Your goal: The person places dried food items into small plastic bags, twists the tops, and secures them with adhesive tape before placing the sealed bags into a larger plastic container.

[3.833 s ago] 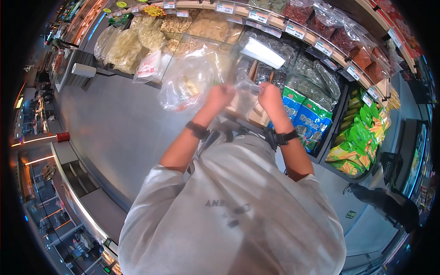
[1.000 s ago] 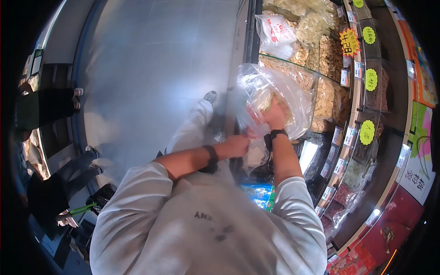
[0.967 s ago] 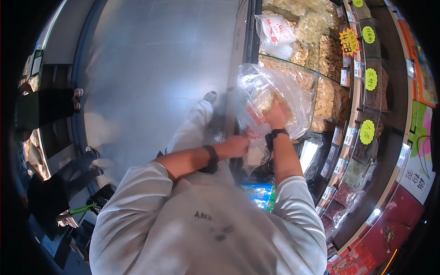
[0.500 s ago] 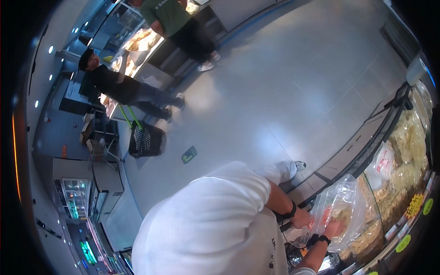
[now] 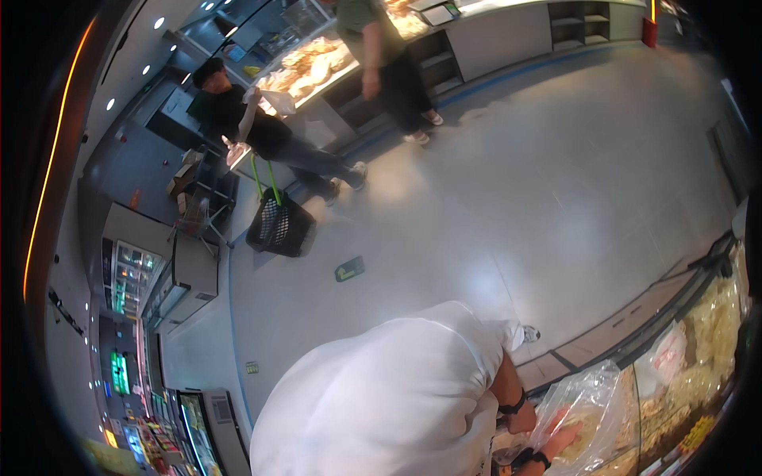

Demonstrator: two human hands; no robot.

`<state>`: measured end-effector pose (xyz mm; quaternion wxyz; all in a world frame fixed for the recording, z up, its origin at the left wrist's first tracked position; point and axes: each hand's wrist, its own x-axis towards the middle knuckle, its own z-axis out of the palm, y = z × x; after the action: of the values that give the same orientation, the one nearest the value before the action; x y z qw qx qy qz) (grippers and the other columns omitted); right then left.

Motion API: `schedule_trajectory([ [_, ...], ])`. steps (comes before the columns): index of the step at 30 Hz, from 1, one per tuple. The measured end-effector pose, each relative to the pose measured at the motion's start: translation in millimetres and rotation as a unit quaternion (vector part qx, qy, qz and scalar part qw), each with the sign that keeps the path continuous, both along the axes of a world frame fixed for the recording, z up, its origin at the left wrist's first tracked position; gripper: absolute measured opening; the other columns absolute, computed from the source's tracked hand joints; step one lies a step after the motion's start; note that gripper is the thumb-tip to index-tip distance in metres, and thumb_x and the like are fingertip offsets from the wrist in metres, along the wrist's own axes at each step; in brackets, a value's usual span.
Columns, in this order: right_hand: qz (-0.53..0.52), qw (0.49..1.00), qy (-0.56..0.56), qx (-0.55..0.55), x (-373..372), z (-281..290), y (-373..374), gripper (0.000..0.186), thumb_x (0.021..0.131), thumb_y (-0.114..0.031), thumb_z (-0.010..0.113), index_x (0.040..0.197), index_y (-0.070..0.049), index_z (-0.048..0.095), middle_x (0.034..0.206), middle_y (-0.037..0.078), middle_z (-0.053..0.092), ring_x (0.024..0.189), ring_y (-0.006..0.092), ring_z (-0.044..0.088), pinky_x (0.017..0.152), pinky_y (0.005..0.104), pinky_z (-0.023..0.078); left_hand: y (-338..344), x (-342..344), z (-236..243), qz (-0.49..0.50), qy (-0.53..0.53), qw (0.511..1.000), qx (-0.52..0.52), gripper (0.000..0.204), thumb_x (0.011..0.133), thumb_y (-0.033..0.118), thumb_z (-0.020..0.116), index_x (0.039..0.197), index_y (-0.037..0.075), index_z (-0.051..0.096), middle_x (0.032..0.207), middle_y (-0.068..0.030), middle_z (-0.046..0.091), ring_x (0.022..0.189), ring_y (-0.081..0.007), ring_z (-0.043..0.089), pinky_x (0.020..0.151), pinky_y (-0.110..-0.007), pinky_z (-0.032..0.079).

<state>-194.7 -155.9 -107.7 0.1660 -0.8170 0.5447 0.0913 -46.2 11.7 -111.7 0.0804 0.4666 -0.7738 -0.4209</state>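
At the lower right, a large clear plastic bag [image 5: 597, 389] with red print lies over a display counter of pale packed food. My left hand [image 5: 521, 421], below a black wristband, is closed at the bag's near edge. Just below it, my right hand [image 5: 560, 441], also with a black band at the wrist, grips the bag, its fingertips partly hidden by the shiny film. Pale food [image 5: 587, 432] shows through the plastic beside the right fingers. A smaller white bag with red print [image 5: 665, 357] rests further along the counter.
Across the grey floor [image 5: 444, 230], a person in dark clothes [image 5: 270, 119] stands beside a black basket with green handles [image 5: 282, 226]. Another person in a green shirt [image 5: 371, 40] stands at a lit food counter [image 5: 313, 67]. Drawer fronts [image 5: 591, 341] edge my counter.
The view has swung, so the scene sits further right and the hands lower. My hands remain on the bag. The person in green has lowered an arm.
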Motion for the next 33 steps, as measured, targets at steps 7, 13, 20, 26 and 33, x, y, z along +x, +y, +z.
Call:
schedule_trajectory([
  [7, 0.094, 0.965, -0.234, -0.068, -22.1, 36.4, -3.9, 0.089, 0.085, -0.041, 0.077, 0.156, -0.024, 0.028, 0.157, 0.013, 0.033, 0.131, 0.032, 0.052, 0.111, 0.0549, 0.037, -10.7, -5.3, 9.7, 0.046, 0.096, 0.993, 0.06, 0.025, 0.075, 0.007, 0.053, 0.094, -0.002, 0.068, 0.076, -0.0177, 0.071, 0.064, -0.0299, 0.07, 0.059, -0.043, 0.057],
  [13, 0.033, 0.967, -0.223, -0.116, -29.0, 19.3, -44.2, 0.074, 0.083, -0.027, 0.071, 0.143, 0.001, 0.04, 0.14, 0.028, 0.051, 0.126, 0.0393, 0.053, 0.105, 0.0468, 0.043, -25.7, -0.1, 36.2, 0.073, 0.236, 0.957, 0.152, 0.036, 0.081, 0.006, 0.041, 0.111, 0.002, 0.061, 0.074, -0.0132, 0.073, 0.056, -0.0221, 0.07, 0.052, -0.037, 0.058],
  [20, -0.131, 0.979, -0.154, 0.001, -67.5, 9.8, -15.4, 0.07, 0.078, -0.022, 0.076, 0.138, 0.005, 0.051, 0.142, 0.028, 0.052, 0.135, 0.0379, 0.048, 0.114, 0.04, 0.038, 6.8, -18.2, 60.7, 0.105, 0.298, 0.926, 0.205, 0.025, 0.084, 0.012, 0.062, 0.105, -0.002, 0.063, 0.078, -0.0141, 0.066, 0.063, -0.0212, 0.063, 0.052, -0.039, 0.051],
  [26, -0.233, 0.958, -0.16, 0.043, -4.5, 91.9, -23.9, 0.069, 0.076, -0.033, 0.073, 0.136, -0.004, 0.056, 0.121, 0.027, 0.065, 0.113, 0.0392, 0.064, 0.098, 0.0439, 0.05, 10.4, 23.4, 115.5, 0.203, 0.289, 0.913, 0.201, 0.018, 0.087, 0.013, 0.054, 0.09, 0.001, 0.067, 0.064, -0.0112, 0.067, 0.052, -0.0212, 0.066, 0.05, -0.035, 0.055],
  [33, -0.282, 0.928, -0.244, 0.012, -68.9, 77.9, -54.8, 0.07, 0.075, -0.028, 0.073, 0.135, 0.004, 0.055, 0.125, 0.024, 0.065, 0.115, 0.0343, 0.064, 0.1, 0.0384, 0.049, -10.4, -4.9, 98.5, 0.129, 0.27, 0.911, 0.285, 0.023, 0.093, 0.02, 0.055, 0.088, 0.001, 0.067, 0.068, -0.0107, 0.071, 0.054, -0.0188, 0.068, 0.049, -0.032, 0.054],
])
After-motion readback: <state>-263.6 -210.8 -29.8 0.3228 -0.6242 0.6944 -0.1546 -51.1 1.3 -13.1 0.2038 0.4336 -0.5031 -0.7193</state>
